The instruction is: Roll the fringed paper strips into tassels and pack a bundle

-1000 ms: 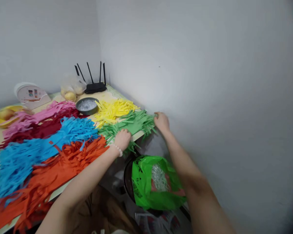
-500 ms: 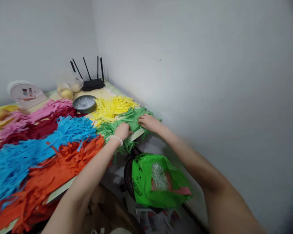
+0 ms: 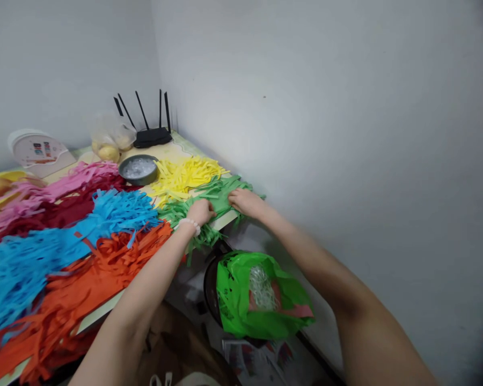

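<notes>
Green fringed paper (image 3: pixel 220 197) lies over the near right corner of the table, some strips hanging past the edge. My left hand (image 3: pixel 202 212), with a beaded bracelet at the wrist, has its fingers curled closed on the left part of this paper. On the paper's right part, my right hand (image 3: pixel 245 201) pinches it with bent fingers. Behind it is yellow fringed paper (image 3: pixel 189 176). To the left lie orange fringed paper (image 3: pixel 92 273), blue fringed paper (image 3: pixel 76 241), dark red fringed paper (image 3: pixel 70 212) and pink fringed paper (image 3: pixel 80 179).
A bowl of clear pieces (image 3: pixel 138 170) stands behind the paper. Farther back are a black router (image 3: pixel 153 137) and a bag of yellow round things (image 3: pixel 109 151). Below the table edge, a green plastic bag (image 3: pixel 241 316) holds pale shredded strips. A wall (image 3: pixel 346 134) rises at the right.
My left hand has shifted very slightly up and left, still on the green paper. The right hand stays in nearly the same place. The whole view has moved a little.
</notes>
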Action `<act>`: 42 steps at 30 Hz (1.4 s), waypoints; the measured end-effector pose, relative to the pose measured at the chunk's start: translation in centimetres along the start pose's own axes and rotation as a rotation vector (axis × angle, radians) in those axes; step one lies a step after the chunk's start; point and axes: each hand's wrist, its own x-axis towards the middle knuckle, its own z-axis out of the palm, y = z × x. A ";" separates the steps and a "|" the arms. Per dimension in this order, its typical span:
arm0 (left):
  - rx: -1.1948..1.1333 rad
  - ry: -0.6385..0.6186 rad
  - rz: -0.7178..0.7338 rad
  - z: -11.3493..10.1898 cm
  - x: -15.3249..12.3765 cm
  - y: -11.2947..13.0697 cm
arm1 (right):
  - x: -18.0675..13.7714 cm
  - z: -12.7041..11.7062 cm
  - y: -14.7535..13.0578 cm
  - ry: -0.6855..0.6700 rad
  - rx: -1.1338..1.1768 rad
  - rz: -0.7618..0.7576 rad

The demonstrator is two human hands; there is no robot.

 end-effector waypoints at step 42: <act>-0.513 1.303 -0.104 -13.2 -10.8 -12.3 | 4.7 2.6 -4.7 0.264 1.087 0.925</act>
